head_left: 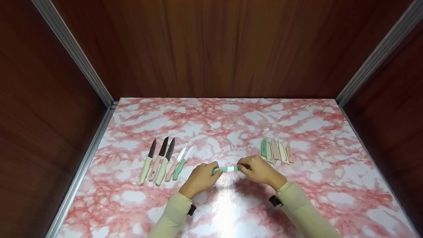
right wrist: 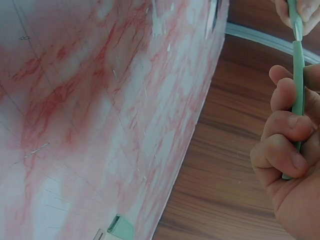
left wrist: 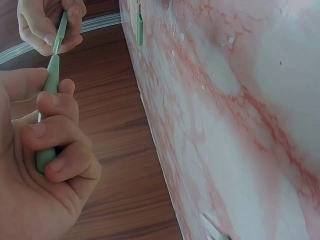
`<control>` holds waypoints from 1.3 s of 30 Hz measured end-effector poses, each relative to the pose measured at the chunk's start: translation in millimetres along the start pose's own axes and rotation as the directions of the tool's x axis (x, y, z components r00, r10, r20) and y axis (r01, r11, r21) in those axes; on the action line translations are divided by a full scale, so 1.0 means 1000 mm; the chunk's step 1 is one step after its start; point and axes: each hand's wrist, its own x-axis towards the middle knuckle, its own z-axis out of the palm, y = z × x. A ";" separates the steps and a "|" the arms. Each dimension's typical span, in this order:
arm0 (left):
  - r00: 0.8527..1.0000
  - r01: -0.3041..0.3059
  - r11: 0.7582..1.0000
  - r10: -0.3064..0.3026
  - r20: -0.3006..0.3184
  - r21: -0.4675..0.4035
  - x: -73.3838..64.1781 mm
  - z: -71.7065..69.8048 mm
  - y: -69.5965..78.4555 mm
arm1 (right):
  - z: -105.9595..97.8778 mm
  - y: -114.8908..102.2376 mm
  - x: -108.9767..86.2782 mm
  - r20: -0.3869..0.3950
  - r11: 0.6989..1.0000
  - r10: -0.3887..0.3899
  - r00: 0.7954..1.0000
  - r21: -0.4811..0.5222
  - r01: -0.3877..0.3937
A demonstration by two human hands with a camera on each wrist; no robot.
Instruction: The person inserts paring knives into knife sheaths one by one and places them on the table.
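My left hand [head_left: 202, 177] grips the green handle of a small knife [left wrist: 48, 156], fingers curled round it. Opposite it, my right hand [head_left: 260, 170] holds a slim green knife sheath [right wrist: 298, 82] between thumb and fingers. A short stretch of pale blade [head_left: 231, 169] shows between handle and sheath. The blade's tip end is hidden, and it appears to sit inside the sheath. Both hands are above the near middle of the table, with knife and sheath in one line.
Several knives lie side by side on the left, among them a green-handled knife [head_left: 179, 169] and a pink-handled knife [head_left: 171, 170]. On the right is a row of several sheaths, with a green sheath [head_left: 263, 147] at its left end. The marbled table [head_left: 218, 132] has panelled walls around it.
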 end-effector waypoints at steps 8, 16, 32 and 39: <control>1.000 0.003 1.000 -0.003 0.006 0.001 0.000 0.003 0.001 | 0.002 0.000 0.000 0.024 1.000 0.015 1.000 0.011 -0.015; 1.000 0.012 1.000 -0.012 0.016 0.001 0.000 0.005 0.005 | 0.002 -0.002 0.003 0.023 1.000 -0.013 1.000 0.002 0.013; 1.000 0.009 1.000 -0.010 0.013 0.020 0.002 0.008 0.006 | 0.002 -0.003 0.008 0.032 0.999 -0.040 0.999 -0.003 0.040; 1.000 0.012 1.000 -0.012 0.020 0.007 0.001 0.009 0.005 | 0.003 -0.003 0.008 0.034 1.000 -0.026 0.999 -0.005 0.026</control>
